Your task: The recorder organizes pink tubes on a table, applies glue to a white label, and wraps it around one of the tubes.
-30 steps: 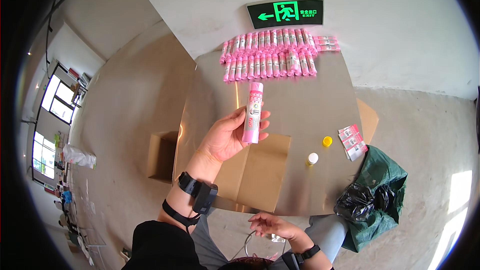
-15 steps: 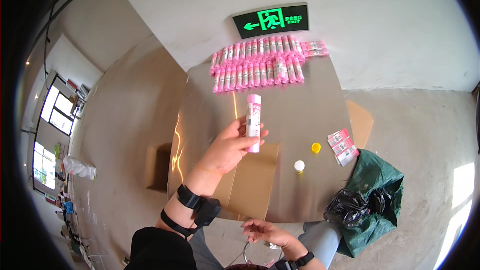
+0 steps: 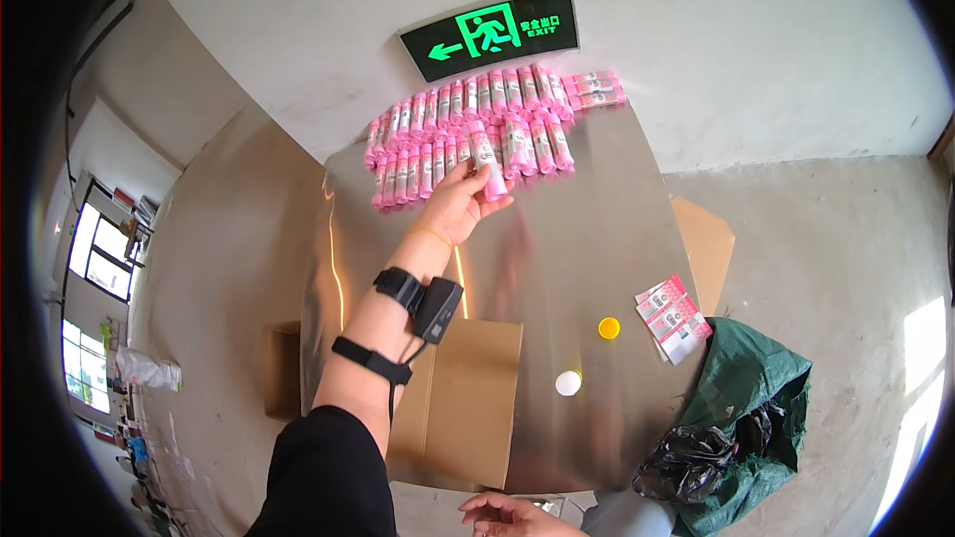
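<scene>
My left hand (image 3: 456, 207) reaches far over the metal table (image 3: 582, 259), fingers closed round a pink roll (image 3: 486, 164) wrapped in a printed paper label, seemingly plastic bags. The roll tilts and overlaps the front of a stack of similar pink rolls (image 3: 403, 179) by the wall; whether it touches them I cannot tell. At the lower edge, by the near side of the table, is my right hand (image 3: 512, 515), partly cut off, its fingers loosely bent and apart with nothing seen in them.
On the table are an open cardboard box flap (image 3: 468, 398), a white cap (image 3: 568, 383), a yellow round lid (image 3: 609, 328) and several printed labels (image 3: 674, 318). A green woven sack (image 3: 761, 378) with black plastic (image 3: 686, 462) stands at the near right. An exit sign (image 3: 487, 35) leans behind the rolls.
My left hand has carried the pink roll away from me to the stack. My right hand has dropped lower, partly out of view. The view has shifted.
</scene>
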`<state>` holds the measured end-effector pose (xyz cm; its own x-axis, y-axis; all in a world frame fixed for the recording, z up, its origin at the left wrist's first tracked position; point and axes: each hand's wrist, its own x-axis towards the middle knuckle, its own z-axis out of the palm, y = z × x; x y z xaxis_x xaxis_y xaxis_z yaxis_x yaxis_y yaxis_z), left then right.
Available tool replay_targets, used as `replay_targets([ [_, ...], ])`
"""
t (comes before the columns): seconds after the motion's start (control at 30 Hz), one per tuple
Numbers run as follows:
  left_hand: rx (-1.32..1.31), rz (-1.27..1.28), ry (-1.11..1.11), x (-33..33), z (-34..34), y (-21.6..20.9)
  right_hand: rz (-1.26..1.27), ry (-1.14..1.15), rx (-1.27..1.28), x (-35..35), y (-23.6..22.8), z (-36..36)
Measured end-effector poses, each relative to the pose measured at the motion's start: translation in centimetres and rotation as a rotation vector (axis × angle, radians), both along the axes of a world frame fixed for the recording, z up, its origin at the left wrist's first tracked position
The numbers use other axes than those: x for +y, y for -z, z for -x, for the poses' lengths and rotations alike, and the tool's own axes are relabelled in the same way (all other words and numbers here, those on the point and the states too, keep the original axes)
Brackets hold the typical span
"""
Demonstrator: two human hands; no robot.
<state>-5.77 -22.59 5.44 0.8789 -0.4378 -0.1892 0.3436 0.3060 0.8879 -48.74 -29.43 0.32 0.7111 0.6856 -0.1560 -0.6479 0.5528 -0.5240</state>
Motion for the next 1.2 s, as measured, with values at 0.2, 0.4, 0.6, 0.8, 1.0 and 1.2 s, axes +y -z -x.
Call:
replay_targets([
  [0.2, -0.167, -0.117, 0.067, 0.2, 8.7, -4.0, 0.011, -0.006, -0.01, 0.1, -0.3, 0.0],
  [0.4, -0.328, -0.264, 0.016, 1.3, 15.8, -8.5, 0.027, 0.046, -0.038, 0.7, 1.1, 0.3],
  [0.6, -0.439, -0.336, 0.036, 2.0, 20.5, -13.4, 0.086, -0.069, -0.053, 1.1, 2.2, 0.0],
  [0.8, -0.519, -0.282, 0.014, 2.1, 22.7, -16.0, 0.176, -0.056, -0.062, 1.1, 1.2, -0.2],
  [1.0, -0.526, -0.322, 0.022, 2.1, 23.1, -17.0, 0.164, -0.047, -0.094, 1.1, 1.4, -0.3],
  [1.2, -0.58, -0.336, -0.019, 1.6, 23.2, -16.7, 0.148, -0.036, -0.102, 1.0, 1.6, -0.1],
])
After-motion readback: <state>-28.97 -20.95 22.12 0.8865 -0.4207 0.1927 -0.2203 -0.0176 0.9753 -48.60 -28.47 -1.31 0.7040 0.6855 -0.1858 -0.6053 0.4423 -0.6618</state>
